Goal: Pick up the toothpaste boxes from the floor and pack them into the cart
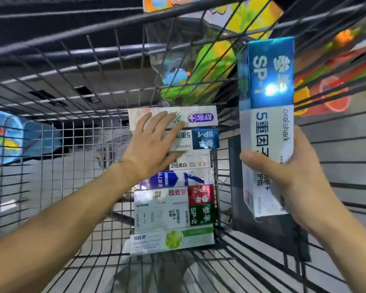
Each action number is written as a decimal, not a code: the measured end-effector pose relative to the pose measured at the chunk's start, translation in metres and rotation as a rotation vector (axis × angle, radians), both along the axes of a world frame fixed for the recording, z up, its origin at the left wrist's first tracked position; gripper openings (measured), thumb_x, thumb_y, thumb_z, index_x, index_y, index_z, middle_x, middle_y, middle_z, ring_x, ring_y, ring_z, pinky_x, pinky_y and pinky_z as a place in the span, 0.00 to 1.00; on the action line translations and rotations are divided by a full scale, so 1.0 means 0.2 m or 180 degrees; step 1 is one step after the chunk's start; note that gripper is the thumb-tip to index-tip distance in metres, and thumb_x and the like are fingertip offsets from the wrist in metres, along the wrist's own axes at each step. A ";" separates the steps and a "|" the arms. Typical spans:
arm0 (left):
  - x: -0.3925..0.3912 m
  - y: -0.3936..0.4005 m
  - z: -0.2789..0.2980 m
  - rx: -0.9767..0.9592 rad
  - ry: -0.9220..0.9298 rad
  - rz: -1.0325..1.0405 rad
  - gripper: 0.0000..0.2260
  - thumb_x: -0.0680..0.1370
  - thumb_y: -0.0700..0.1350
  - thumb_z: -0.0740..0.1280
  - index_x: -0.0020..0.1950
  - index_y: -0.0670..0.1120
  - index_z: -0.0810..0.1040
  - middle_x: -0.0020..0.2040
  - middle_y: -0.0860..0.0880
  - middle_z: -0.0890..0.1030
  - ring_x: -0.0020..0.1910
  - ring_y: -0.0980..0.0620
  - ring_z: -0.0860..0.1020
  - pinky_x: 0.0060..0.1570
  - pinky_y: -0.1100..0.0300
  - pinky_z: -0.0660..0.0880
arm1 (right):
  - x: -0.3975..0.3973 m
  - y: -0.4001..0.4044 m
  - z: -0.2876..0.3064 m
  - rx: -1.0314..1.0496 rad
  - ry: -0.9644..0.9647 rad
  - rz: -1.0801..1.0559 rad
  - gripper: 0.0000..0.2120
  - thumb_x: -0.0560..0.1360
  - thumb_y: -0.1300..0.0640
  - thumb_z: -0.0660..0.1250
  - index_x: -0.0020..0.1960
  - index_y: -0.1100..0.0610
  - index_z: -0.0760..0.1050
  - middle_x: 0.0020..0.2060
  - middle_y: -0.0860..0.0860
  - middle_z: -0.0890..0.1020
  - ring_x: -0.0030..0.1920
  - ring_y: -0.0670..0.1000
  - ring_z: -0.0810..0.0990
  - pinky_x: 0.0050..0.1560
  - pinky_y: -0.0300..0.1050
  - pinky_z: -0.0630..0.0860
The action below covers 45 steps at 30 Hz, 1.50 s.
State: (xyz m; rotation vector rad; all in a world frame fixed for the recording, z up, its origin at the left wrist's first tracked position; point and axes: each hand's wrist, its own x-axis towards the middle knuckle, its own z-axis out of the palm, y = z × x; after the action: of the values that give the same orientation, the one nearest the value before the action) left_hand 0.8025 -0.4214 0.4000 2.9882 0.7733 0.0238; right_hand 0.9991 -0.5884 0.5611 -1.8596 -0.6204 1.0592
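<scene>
Blue-and-white oralshark SP-1 box point(266, 127) gripped upright in right hand point(294, 172) — likely next into wire cart point(51, 144) — left hand point(152, 144), fingers straight, presses the packed row point(173, 185) flat.

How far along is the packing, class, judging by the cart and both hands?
Done: seven boxes lie in a row on the cart floor. In hand: the right hand grips a blue box; the left hand rests open on the row. Left: placing that box; the floor's boxes are out of view.
</scene>
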 end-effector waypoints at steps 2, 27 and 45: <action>-0.05 0.03 0.11 0.0063 -0.0221 0.0079 0.31 0.81 0.61 0.60 0.77 0.43 0.66 0.75 0.39 0.68 0.75 0.38 0.63 0.75 0.38 0.58 | 0.00 0.00 -0.01 -0.0215 -0.0270 0.0023 0.35 0.62 0.48 0.84 0.62 0.44 0.68 0.49 0.40 0.84 0.47 0.38 0.83 0.40 0.31 0.77; -0.21 0.28 0.44 0.0659 -0.0488 0.0211 0.33 0.82 0.55 0.56 0.82 0.40 0.52 0.82 0.41 0.54 0.80 0.37 0.53 0.76 0.34 0.51 | -0.31 0.24 -0.70 -0.1034 -0.2955 0.3421 0.35 0.74 0.61 0.69 0.77 0.53 0.58 0.67 0.53 0.68 0.63 0.55 0.69 0.64 0.48 0.72; -0.21 0.26 0.45 0.0555 -0.0177 0.0278 0.33 0.83 0.56 0.56 0.82 0.41 0.52 0.83 0.41 0.52 0.81 0.37 0.49 0.77 0.35 0.47 | -0.31 0.16 -0.79 -0.1065 -0.3338 0.2668 0.33 0.75 0.53 0.71 0.77 0.55 0.63 0.73 0.56 0.67 0.72 0.58 0.66 0.74 0.54 0.63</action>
State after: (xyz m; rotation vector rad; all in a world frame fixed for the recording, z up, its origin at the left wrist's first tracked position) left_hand 0.7599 -0.3698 0.4907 3.0971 0.9414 0.1868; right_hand 0.9369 -0.5568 0.4023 -2.4684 -2.0586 0.5736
